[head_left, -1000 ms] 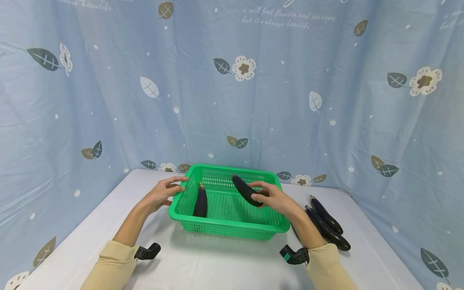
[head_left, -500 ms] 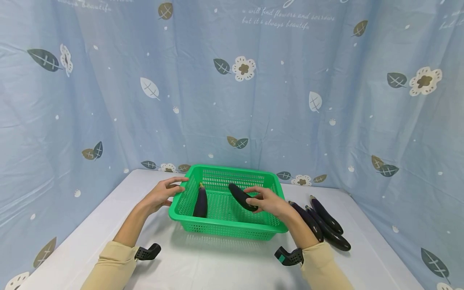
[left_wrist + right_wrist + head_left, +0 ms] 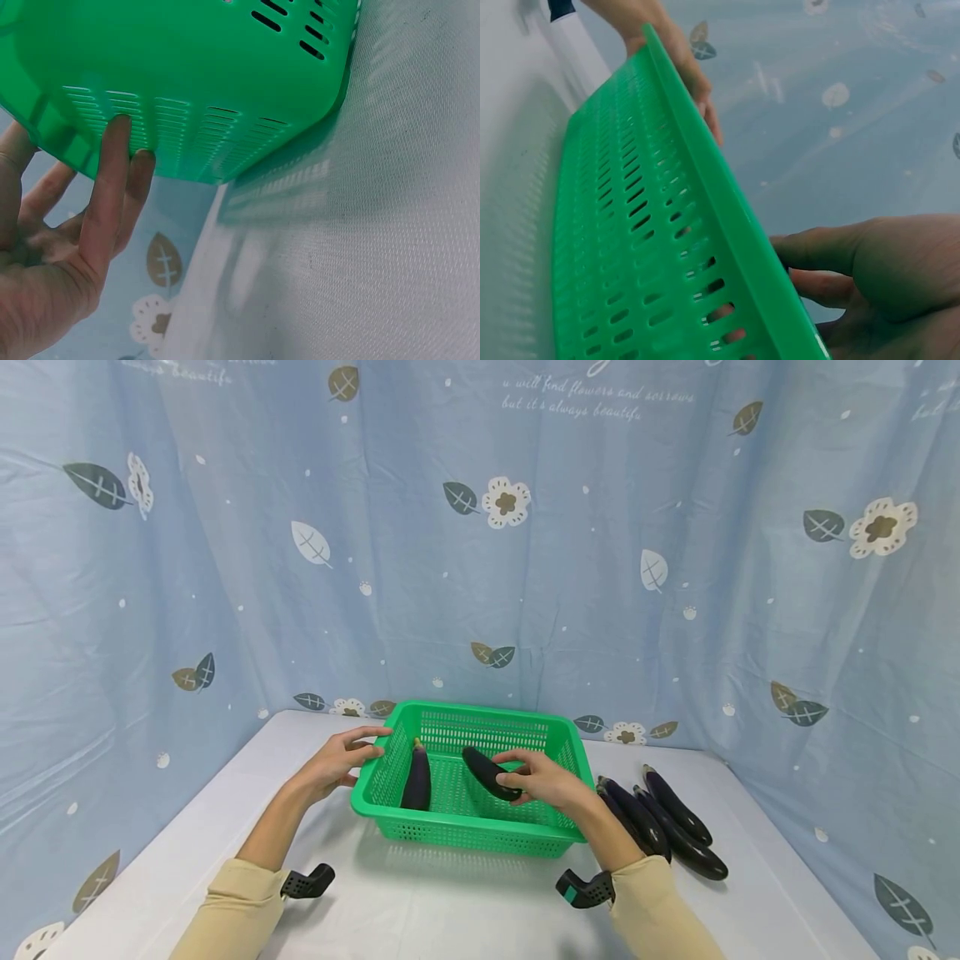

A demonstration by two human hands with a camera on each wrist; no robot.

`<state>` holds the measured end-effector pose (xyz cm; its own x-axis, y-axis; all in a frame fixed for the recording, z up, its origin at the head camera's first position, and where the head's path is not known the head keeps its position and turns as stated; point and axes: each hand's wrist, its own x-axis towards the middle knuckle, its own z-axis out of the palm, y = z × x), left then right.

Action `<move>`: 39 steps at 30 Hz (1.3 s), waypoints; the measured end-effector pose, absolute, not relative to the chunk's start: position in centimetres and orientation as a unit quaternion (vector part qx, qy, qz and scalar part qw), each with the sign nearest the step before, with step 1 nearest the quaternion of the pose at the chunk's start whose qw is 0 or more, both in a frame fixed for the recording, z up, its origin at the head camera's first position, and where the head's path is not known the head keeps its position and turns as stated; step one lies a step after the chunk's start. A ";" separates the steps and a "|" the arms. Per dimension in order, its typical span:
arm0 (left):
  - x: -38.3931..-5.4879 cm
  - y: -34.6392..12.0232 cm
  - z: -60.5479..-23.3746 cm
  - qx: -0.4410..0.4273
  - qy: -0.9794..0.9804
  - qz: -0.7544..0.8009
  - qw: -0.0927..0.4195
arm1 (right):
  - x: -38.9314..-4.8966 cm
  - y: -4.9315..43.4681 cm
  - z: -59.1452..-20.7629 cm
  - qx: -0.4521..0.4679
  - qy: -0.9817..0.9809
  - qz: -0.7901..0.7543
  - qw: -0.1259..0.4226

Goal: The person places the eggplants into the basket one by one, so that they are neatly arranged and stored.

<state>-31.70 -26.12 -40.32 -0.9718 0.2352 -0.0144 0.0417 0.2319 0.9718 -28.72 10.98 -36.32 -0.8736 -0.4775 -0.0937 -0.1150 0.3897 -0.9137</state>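
Note:
My right hand (image 3: 536,779) holds a dark purple eggplant (image 3: 483,768) by its near end, low inside a green plastic basket (image 3: 465,831). The eggplant slants, its far end pointing to the back left. In the right wrist view the basket wall hides most of it. My left hand (image 3: 339,762) grips the basket's left rim; the left wrist view shows fingers (image 3: 112,180) pressed against the slotted outer wall. Another eggplant (image 3: 417,779) lies inside along the left side, stem toward the back.
Several eggplants (image 3: 678,835) lie side by side on the white table (image 3: 450,910), right of the basket, partly behind my right forearm. A blue curtain (image 3: 570,568) with leaves and flowers hangs behind and along both sides.
My right hand has moved left and down into the basket with its eggplant, uncovering more of the eggplants on the right. My left hand stays on the rim.

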 end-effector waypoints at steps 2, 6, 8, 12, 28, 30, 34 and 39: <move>-31.7 -26.1 -40.4 0.091 0.780 0.614 0.079 | -28.8 10.7 -36.4 -0.179 0.818 -0.518 0.174; -31.7 -26.1 -40.4 0.094 0.780 0.613 0.078 | -28.8 10.3 -36.5 -0.176 0.822 -0.513 0.174; -31.7 -26.1 -40.4 0.095 0.781 0.612 0.079 | -28.8 10.1 -36.4 -0.172 0.822 -0.515 0.174; -31.7 -26.2 -40.4 0.095 0.783 0.610 0.079 | -28.9 9.7 -36.3 -0.164 0.818 -0.521 0.182; -31.9 -26.2 -40.7 0.086 0.785 0.608 0.078 | -29.6 7.9 -36.0 -0.174 0.818 -0.509 0.204; -31.9 -26.2 -40.6 0.088 0.783 0.611 0.079 | -29.6 7.7 -35.9 -0.172 0.819 -0.508 0.206; -31.8 -26.3 -40.5 0.091 0.782 0.611 0.079 | -29.8 7.2 -35.8 -0.162 0.825 -0.500 0.207; -31.8 -26.2 -40.6 0.087 0.784 0.609 0.079 | -30.0 6.7 -35.8 -0.156 0.824 -0.503 0.210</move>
